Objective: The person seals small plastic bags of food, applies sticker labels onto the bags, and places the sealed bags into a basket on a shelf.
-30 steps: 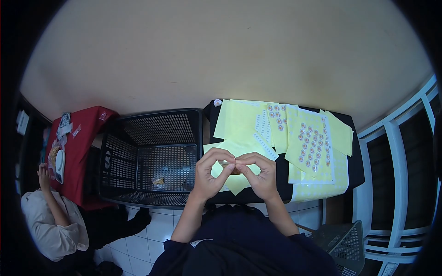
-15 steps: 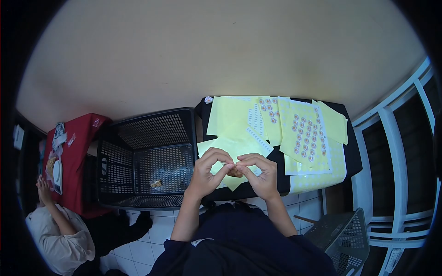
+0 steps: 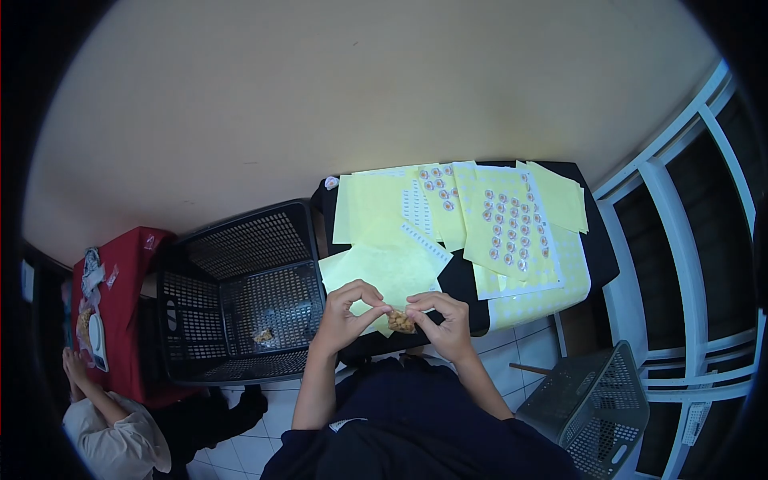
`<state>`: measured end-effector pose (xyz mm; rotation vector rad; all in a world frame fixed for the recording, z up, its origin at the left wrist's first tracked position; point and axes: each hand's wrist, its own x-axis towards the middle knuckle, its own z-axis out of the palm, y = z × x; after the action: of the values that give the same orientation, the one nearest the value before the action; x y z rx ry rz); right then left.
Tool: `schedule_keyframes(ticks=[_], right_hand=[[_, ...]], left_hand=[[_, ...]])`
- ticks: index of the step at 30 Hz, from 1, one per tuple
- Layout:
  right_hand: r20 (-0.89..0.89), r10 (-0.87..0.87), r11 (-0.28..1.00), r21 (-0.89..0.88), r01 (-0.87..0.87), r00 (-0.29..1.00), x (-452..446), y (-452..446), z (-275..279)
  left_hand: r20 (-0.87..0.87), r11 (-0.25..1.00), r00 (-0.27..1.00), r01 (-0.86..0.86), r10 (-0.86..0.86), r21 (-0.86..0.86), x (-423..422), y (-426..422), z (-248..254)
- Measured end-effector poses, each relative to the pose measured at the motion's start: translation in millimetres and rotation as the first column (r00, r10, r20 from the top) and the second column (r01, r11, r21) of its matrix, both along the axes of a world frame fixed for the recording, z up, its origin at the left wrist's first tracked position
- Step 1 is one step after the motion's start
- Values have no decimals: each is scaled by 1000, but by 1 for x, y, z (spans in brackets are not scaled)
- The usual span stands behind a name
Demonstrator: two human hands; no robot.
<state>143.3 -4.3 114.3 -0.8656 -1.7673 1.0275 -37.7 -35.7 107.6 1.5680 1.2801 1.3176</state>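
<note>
A small clear packet of brown pieces (image 3: 402, 322) hangs between my hands, above the near edge of the black-covered table. My left hand (image 3: 352, 318) pinches its upper left corner between thumb and fingertips. On the other side, my right hand (image 3: 441, 322) pinches the upper right part. Behind them lie yellow sheets (image 3: 376, 268), some with strips of small printed labels (image 3: 416, 212). Further right, a sheet with several round stickers (image 3: 508, 228) overlaps other yellow sheets.
A black crate (image 3: 192, 320) left of the table holds a similar packet (image 3: 262, 335). A person (image 3: 120, 432) is beside a red-covered table (image 3: 128, 320) with a white scale (image 3: 98, 340). A grey crate (image 3: 600, 408) stands lower right, near white window bars (image 3: 672, 232).
The view has turned, so tables and crates appear shifted. My hands have lowered and spread slightly apart, and the packet between them shows more fully.
</note>
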Motion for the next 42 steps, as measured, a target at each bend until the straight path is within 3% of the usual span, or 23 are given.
schedule_keyframes(ticks=[2, 4, 6, 8, 12, 14, 15, 16, 17, 18, 20, 26, 30, 32, 35, 42], right_hand=[[-23, 1, 999, -55, -2, 1000, 0, 3, -8], [-32, -17, 962, -273, 8, 999, 0, 8, -20], [-45, -27, 962, -274, 14, 999, -4, 15, -26], [-59, -37, 961, -277, 20, 998, -8, 22, -29], [-56, 8, 981, -191, -19, 998, -15, 57, -48], [225, -235, 960, 205, 189, 946, -18, 88, -68], [224, -231, 960, 209, 184, 947, -21, 100, -74], [342, -264, 950, 254, 182, 902, -24, 109, -78], [451, -299, 938, 298, 174, 841, -26, 116, -83], [449, -297, 939, 300, 171, 843, -29, 120, -86], [573, -335, 928, 340, 155, 748, -33, 126, -94], [543, -244, 968, 186, 168, 804, -38, 136, -93], [524, -236, 968, 200, 151, 819, -41, 141, -89], [271, -192, 981, 71, 179, 943, -43, 145, -94], [231, -193, 980, 91, 176, 954, -46, 146, -89], [284, -216, 976, 60, 208, 934, -52, 145, -84]], left_hand=[[77, 998, 996, 39, -35, -50, 3, 7, -18], [157, 992, 986, 76, -59, -99, 11, 10, -29], [500, 981, 863, 148, -66, -126, 29, 13, -37], [491, 960, 863, 227, -120, -165, 25, 18, -55], [671, 962, 737, 115, 85, -249, 26, 38, -83], [823, 954, 553, 158, 126, -253, 26, 51, -94], [818, 942, 555, 168, 152, -289, 26, 56, -98], [818, 944, 555, 163, 152, -286, 25, 58, -101], [866, 937, 470, 193, 172, -291, 24, 59, -104], [904, 929, 382, 225, 194, -294, 23, 60, -105], [902, 929, 379, 214, 205, -301, 22, 58, -107], [899, 924, 374, 209, 226, -319, 22, 59, -105], [896, 917, 373, 215, 242, -337, 22, 59, -102], [899, 918, 369, 220, 236, -331, 22, 60, -106], [904, 921, 364, 227, 222, -318, 21, 60, -109], [917, 924, 325, 224, 230, -311, 23, 60, -104]])
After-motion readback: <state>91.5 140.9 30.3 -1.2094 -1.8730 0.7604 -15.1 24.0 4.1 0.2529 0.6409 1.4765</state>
